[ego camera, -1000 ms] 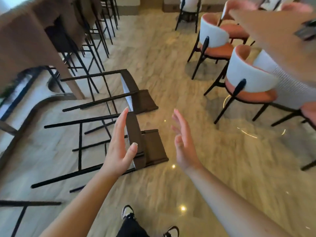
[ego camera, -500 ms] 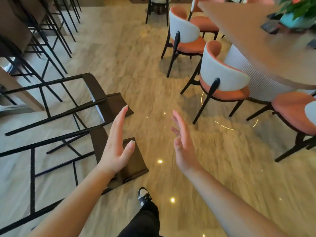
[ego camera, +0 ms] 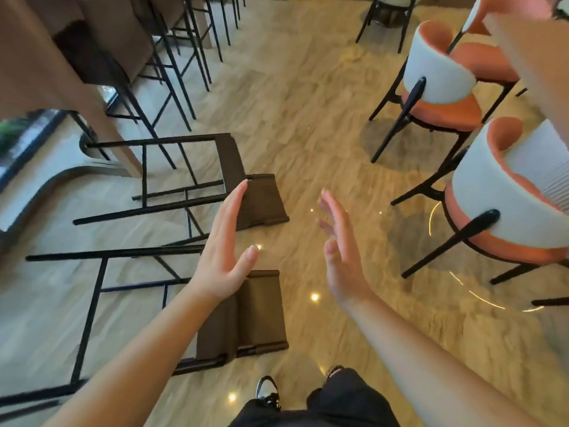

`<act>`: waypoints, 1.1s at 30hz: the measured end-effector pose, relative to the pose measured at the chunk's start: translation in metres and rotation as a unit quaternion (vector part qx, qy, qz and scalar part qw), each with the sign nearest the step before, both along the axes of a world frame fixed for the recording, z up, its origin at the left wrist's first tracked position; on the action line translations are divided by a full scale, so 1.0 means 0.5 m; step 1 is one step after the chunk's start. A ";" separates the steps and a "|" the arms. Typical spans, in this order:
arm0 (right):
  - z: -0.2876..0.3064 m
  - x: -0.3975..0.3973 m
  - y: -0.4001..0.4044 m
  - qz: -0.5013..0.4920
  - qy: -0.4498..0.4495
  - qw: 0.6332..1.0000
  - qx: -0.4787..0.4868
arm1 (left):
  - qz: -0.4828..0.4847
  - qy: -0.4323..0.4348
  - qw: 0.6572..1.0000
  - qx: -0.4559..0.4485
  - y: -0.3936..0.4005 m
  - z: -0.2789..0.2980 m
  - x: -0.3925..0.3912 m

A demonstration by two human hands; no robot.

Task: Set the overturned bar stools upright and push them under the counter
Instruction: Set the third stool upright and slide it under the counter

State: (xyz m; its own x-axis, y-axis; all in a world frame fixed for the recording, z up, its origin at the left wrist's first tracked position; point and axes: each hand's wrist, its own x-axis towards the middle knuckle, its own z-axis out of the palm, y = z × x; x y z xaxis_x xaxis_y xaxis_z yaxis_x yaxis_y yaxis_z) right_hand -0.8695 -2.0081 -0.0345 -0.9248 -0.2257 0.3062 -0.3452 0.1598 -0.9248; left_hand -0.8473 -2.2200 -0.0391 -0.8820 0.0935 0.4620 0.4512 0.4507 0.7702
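1. Head view: both hands raised in front of the body, palms facing each other, fingers straight, holding nothing. Left hand (ego camera: 226, 251) and right hand (ego camera: 340, 252) are well apart, with bare floor (ego camera: 308, 124) showing between them.
2. Near bar stool (ego camera: 246, 315) lies on its side on the floor; its brown seat sits directly below and behind the left hand in the picture, partly covered by the left forearm. Black legs run out to the left edge. No hand touches it.
3. Far bar stool (ego camera: 234, 167) also lies on its side, just beyond the near one. Its brown seat is by the left hand's fingertips in the picture; cannot tell depth between them, but the hand is not gripping it. Legs point left toward the counter base.
4. Right hand is over open floor, clear of both stools.
5. Counter surface (ego camera: 46, 66) runs along the upper left; several upright stools (ego camera: 172, 66) with black legs stand under it.
6. Orange-and-white dining chairs (ego camera: 440, 84) stand on the right, near a round table (ego camera: 535, 50) at the top right edge.
7. Person's shoe (ego camera: 266, 391) and dark trouser leg (ego camera: 348, 399) show at bottom centre, just beside the near stool's seat.
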 end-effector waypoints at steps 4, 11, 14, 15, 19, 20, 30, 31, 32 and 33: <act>-0.022 -0.119 -0.048 0.078 0.007 0.997 0.001 | 0.082 -0.012 0.997 -0.009 -0.026 -0.019 -0.044; -0.083 -0.344 -0.101 0.283 -0.035 0.958 0.014 | 0.289 -0.035 0.956 -0.029 -0.011 -0.090 -0.158; -0.109 -0.433 -0.120 0.391 -0.031 0.919 0.030 | 0.393 -0.072 0.917 -0.012 0.029 -0.108 -0.181; -0.115 -0.455 -0.129 0.418 -0.028 0.908 0.033 | 0.425 -0.086 0.901 -0.004 0.044 -0.110 -0.182; -0.151 -0.497 -0.172 0.494 -0.024 0.867 0.058 | 0.529 -0.133 0.838 0.007 0.093 -0.122 -0.155; -0.164 -0.497 -0.182 0.510 -0.023 0.857 0.062 | 0.551 -0.141 0.823 0.008 0.100 -0.130 -0.145; -0.318 -0.381 -0.148 0.614 -0.020 0.784 0.093 | 0.685 -0.197 0.700 -0.046 0.240 -0.271 -0.024; -0.332 -0.370 -0.137 0.619 -0.016 0.780 0.096 | 0.689 -0.200 0.694 -0.054 0.257 -0.288 -0.013; -0.348 -0.359 -0.127 0.623 -0.012 0.775 0.100 | 0.693 -0.207 0.688 -0.061 0.274 -0.306 -0.002; -0.364 -0.351 -0.117 0.627 -0.008 0.772 0.105 | 0.694 -0.217 0.683 -0.068 0.289 -0.325 0.007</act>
